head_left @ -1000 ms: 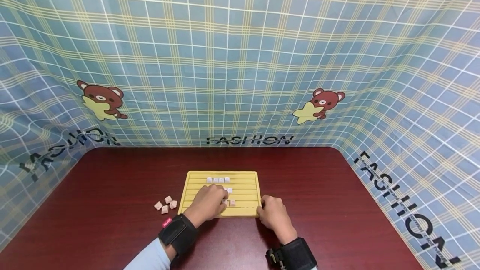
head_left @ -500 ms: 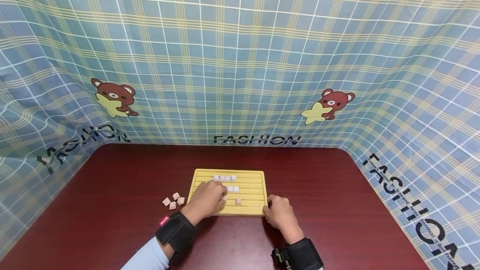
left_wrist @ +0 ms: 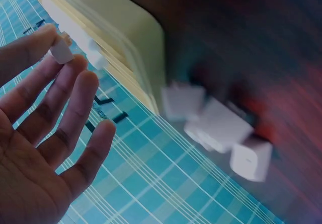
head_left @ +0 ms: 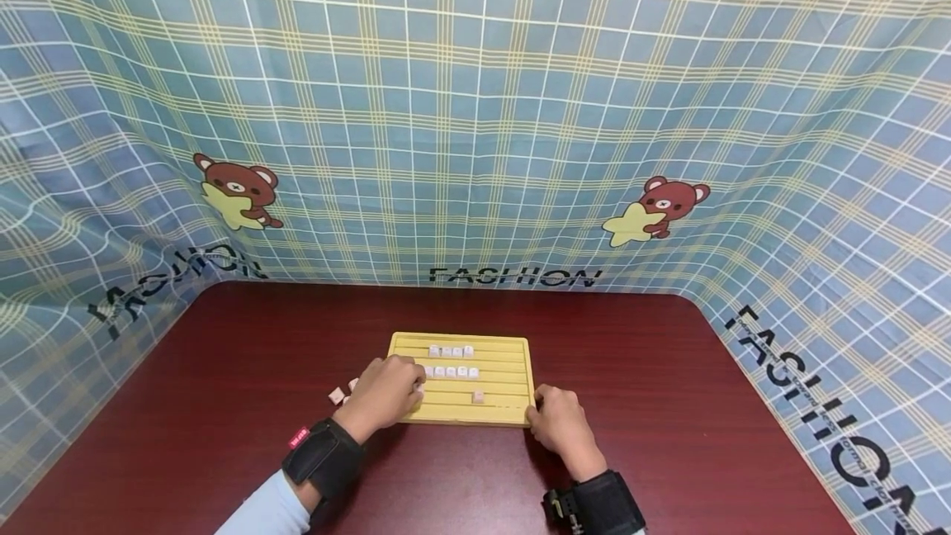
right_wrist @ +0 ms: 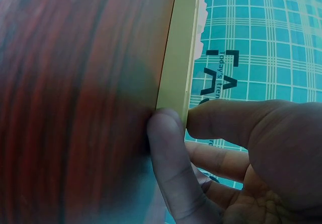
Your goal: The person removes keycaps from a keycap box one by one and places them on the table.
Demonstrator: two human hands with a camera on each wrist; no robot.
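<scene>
My left hand [head_left: 382, 390] is over the left part of a yellow ridged tray [head_left: 505, 409]. In the left wrist view it pinches a small pale keycap [left_wrist: 61, 52] between thumb and forefinger, the other fingers spread. A single pinkish keycap [head_left: 478, 396] sits in a lower groove of the tray. Above it lie two rows of white keycaps, the upper row [head_left: 451, 352] and the middle row [head_left: 462, 372], whose left end is next to my left hand. My right hand [head_left: 560, 419] grips the tray's near right corner, thumb and fingers on its wall [right_wrist: 176, 73].
Loose pinkish keycaps [head_left: 337, 395] lie left of the tray, partly hidden by my left hand; several show blurred in the left wrist view. The dark red table [head_left: 631, 353] is backed by a checked curtain [head_left: 475, 147].
My left hand has moved left along the tray with the pinched keycap, uncovering more of the middle row and covering some loose keycaps. My right hand keeps its grip. The head view has shifted slightly.
</scene>
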